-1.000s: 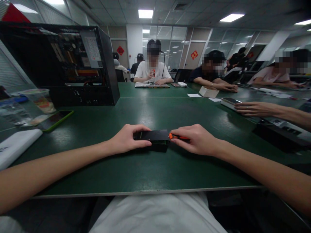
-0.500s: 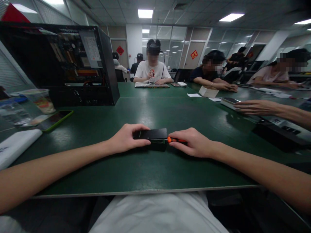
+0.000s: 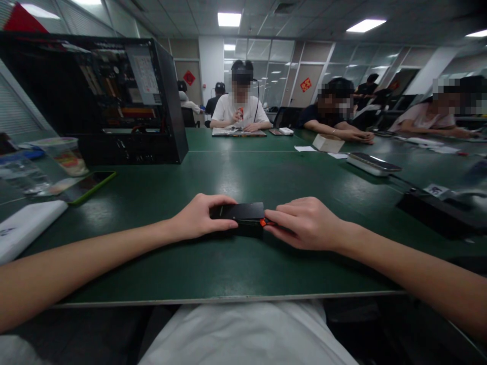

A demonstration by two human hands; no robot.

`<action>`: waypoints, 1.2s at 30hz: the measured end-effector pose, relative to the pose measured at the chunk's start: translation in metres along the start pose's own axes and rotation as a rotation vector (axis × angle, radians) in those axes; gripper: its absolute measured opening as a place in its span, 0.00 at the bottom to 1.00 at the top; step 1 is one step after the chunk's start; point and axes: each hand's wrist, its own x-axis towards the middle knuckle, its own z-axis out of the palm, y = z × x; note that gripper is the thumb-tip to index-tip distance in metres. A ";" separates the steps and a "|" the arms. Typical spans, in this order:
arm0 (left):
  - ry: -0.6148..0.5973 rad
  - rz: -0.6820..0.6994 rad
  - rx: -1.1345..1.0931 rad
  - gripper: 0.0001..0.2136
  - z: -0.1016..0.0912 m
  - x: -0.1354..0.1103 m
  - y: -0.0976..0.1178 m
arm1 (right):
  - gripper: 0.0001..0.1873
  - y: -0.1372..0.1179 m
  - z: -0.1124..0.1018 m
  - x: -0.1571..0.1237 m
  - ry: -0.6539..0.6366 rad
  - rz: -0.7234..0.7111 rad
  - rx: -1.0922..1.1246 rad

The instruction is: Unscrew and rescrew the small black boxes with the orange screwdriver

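A small flat black box (image 3: 243, 213) lies on the green table (image 3: 236, 268) in front of me. My left hand (image 3: 198, 218) grips its left end, fingers wrapped round the edge. My right hand (image 3: 304, 223) is closed on an orange-handled screwdriver (image 3: 264, 222), whose tip meets the box's right side. Most of the tool is hidden under my fingers.
An open black computer case (image 3: 114, 101) stands at the back left. A plastic cup (image 3: 63, 157), a phone in a green case (image 3: 89, 185) and a white box (image 3: 26, 228) lie to the left. A black device (image 3: 433, 213) sits at right. Several people sit at the far side.
My right hand has slid left along the screwdriver, so less orange handle shows. A neighbour's hand and forearm at right have left the view.
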 end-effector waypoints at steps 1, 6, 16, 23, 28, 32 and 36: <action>0.000 0.000 0.001 0.24 0.000 0.000 0.000 | 0.13 -0.002 0.002 0.000 -0.009 0.008 0.021; -0.003 0.004 0.003 0.24 0.000 0.000 0.001 | 0.14 -0.005 0.009 -0.002 -0.029 0.074 0.117; 0.015 -0.001 -0.008 0.23 -0.001 0.000 -0.001 | 0.13 -0.004 0.020 -0.007 0.048 0.076 0.129; 0.010 0.049 0.009 0.22 -0.001 -0.001 0.002 | 0.13 0.003 0.009 -0.005 0.015 0.028 0.072; 0.044 0.028 -0.006 0.23 -0.001 -0.004 0.004 | 0.12 0.011 0.004 -0.011 0.002 0.000 -0.020; 0.144 -0.002 -0.121 0.23 0.001 -0.004 0.002 | 0.11 0.014 0.001 -0.012 0.004 -0.009 -0.015; 0.259 -0.042 -0.263 0.23 -0.002 0.002 -0.009 | 0.11 0.023 0.002 -0.015 0.030 0.042 0.051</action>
